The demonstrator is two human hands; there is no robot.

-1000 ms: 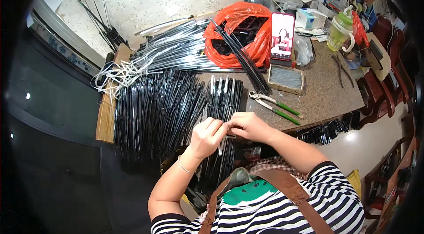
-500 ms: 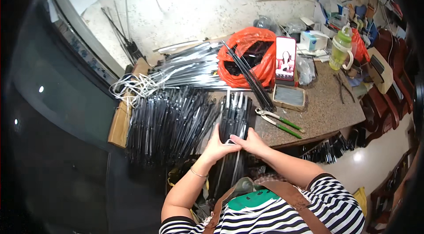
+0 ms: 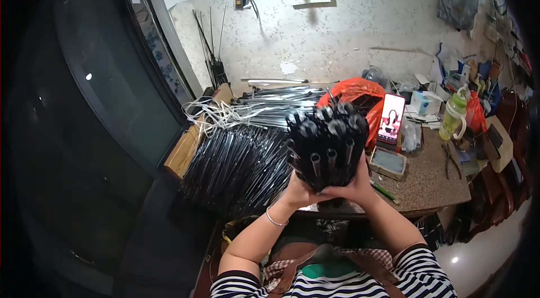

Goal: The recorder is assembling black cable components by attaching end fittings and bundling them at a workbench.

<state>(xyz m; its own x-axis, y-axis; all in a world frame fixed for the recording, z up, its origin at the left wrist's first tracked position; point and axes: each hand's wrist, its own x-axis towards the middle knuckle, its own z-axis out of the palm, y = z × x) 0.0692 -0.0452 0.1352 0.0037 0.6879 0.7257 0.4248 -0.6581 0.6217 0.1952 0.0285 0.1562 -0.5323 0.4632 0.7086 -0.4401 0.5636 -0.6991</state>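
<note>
A thick bundle of black rods [image 3: 329, 143] is raised over the front of the table, its ends pointing up toward me. Several of those ends are hollow tubes. My left hand [image 3: 301, 190] wraps the bundle's lower left side, and my right hand [image 3: 356, 188] closes round its lower right side. The two hands meet beneath it; most fingers are hidden behind the rods. To the left lies a wide pile of thin black rods [image 3: 233, 168]. Green-handled pliers [image 3: 386, 191] lie by my right wrist, partly covered.
Silver rods [image 3: 275, 99] and tangled white straps [image 3: 216, 115] lie behind the pile, beside a wooden board [image 3: 183, 154]. Farther right are a red plastic bag [image 3: 360, 90], an upright phone [image 3: 390, 119], a shallow box of thin grey pieces [image 3: 388, 162], a second tool [image 3: 450, 162] and a green bottle [image 3: 453, 113].
Both hands have lifted the bundle up from the table's front edge, and its tube ends now face me. The view has tilted up, showing more wall.
</note>
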